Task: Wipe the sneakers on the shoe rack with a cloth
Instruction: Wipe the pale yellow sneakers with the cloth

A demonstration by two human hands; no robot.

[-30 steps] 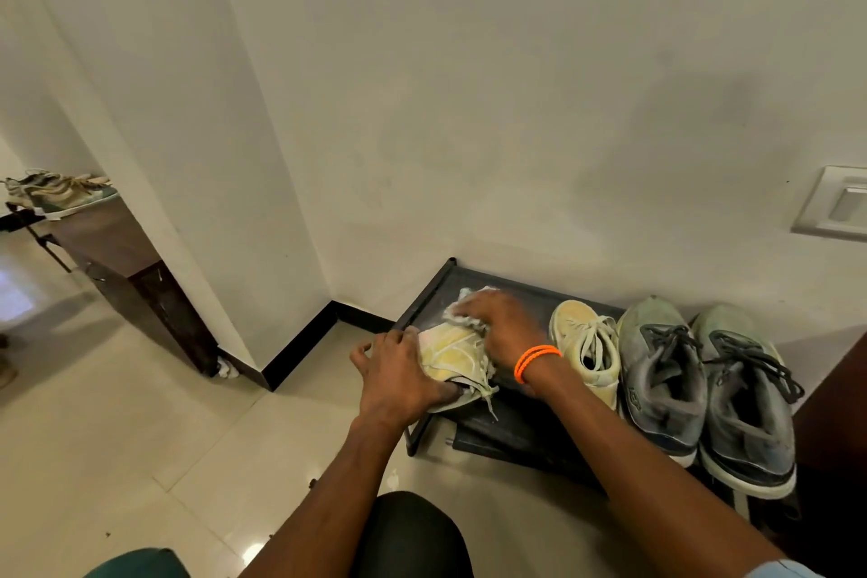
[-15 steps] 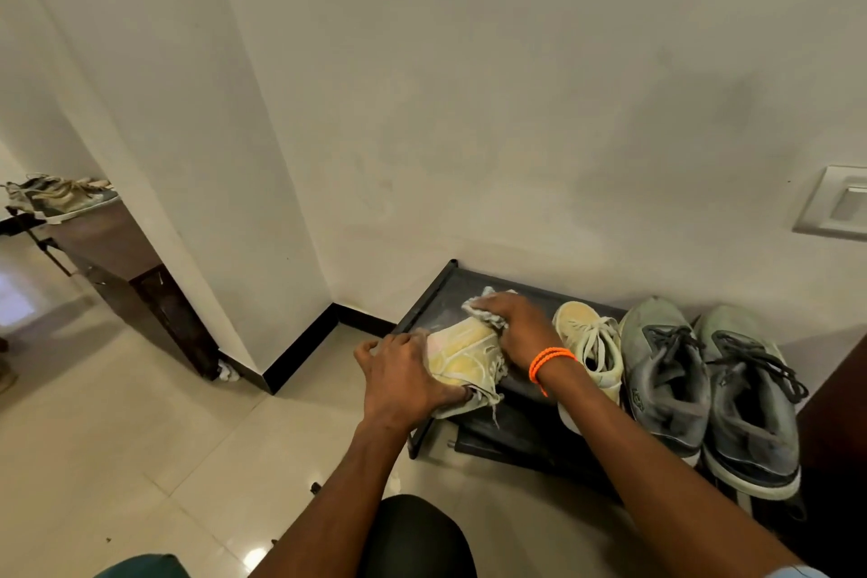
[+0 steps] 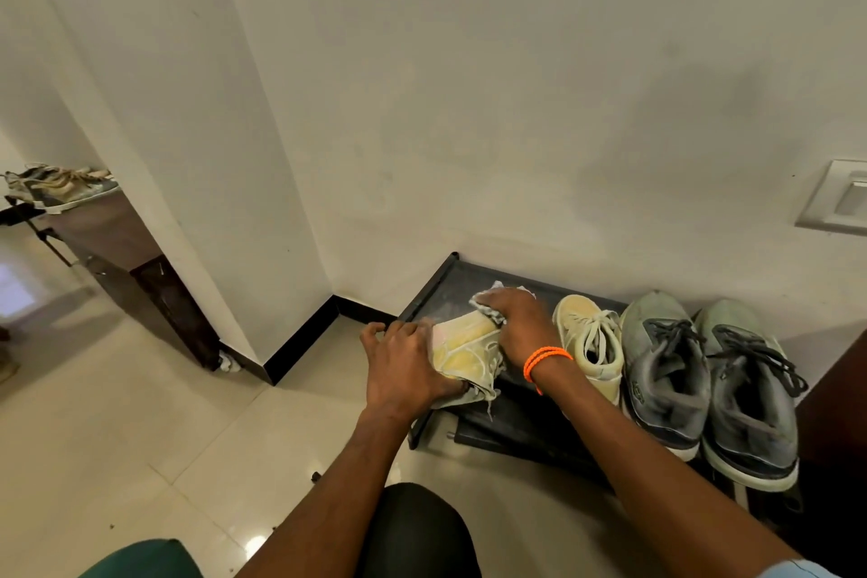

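A pale yellow sneaker [image 3: 467, 352] lies tilted on its side at the left end of the black shoe rack [image 3: 434, 284]. My left hand [image 3: 403, 366] grips its heel end. My right hand [image 3: 513, 322], with an orange band at the wrist, holds a light cloth [image 3: 488, 298] pressed on the sneaker's toe end. The matching yellow sneaker [image 3: 589, 333] stands upright just right of my right hand. Two grey sneakers [image 3: 666, 366] [image 3: 746, 390] with dark laces stand further right on the rack.
The rack stands against a white wall, with a wall corner and black skirting [image 3: 300, 343] to its left. A dark cabinet [image 3: 122, 258] carrying another pair of shoes [image 3: 61, 185] is at far left. A switch plate [image 3: 840, 197] is on the right wall. My knee [image 3: 417, 530] is below.
My right hand with the cloth has slid from the sneaker's middle toward its toe end, away from me. The left hand keeps its grip on the heel end.
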